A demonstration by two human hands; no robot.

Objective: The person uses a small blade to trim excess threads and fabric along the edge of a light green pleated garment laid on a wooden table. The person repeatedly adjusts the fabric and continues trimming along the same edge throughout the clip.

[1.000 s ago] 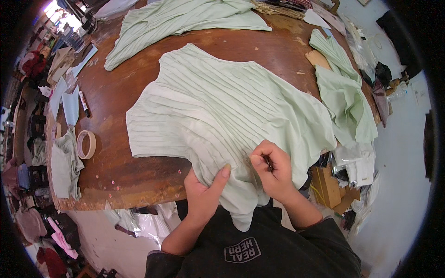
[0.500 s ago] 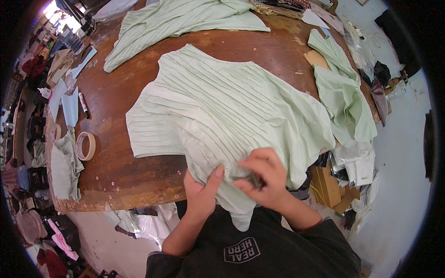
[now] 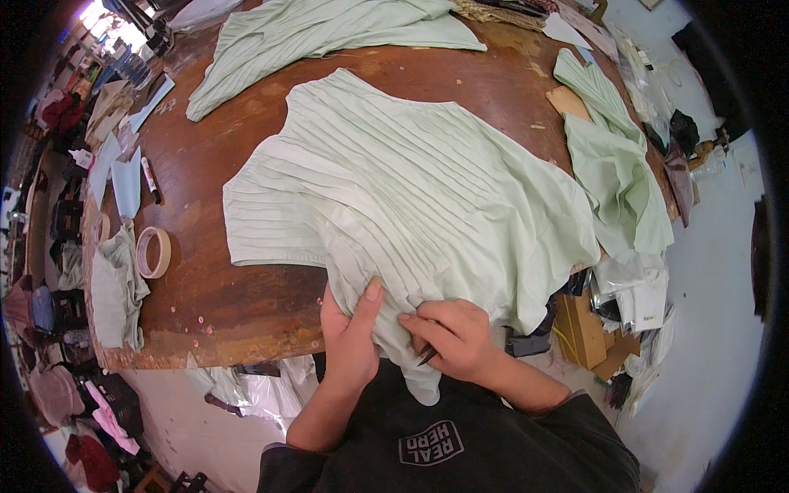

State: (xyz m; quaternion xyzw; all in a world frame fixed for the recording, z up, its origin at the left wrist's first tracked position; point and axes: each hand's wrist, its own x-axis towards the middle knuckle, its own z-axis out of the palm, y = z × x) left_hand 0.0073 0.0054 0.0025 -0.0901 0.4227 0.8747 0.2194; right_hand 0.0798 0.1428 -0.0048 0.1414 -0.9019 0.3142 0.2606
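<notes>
Near edge of brown wooden desk (image 3: 246, 312): left hand (image 3: 351, 337) pinches pale-green pleated fabric garment (image 3: 394, 185), spreading forward across desk; right hand (image 3: 459, 338), just beside, touches it, clutching slim dark tool (image 3: 426, 354), possibly snips.

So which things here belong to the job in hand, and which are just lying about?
In use:
- pale green pleated garment, held by the left hand
- small dark tool, in the right hand

Apparently just lying about:
- tape roll
- marker
- greyish cloth
</notes>
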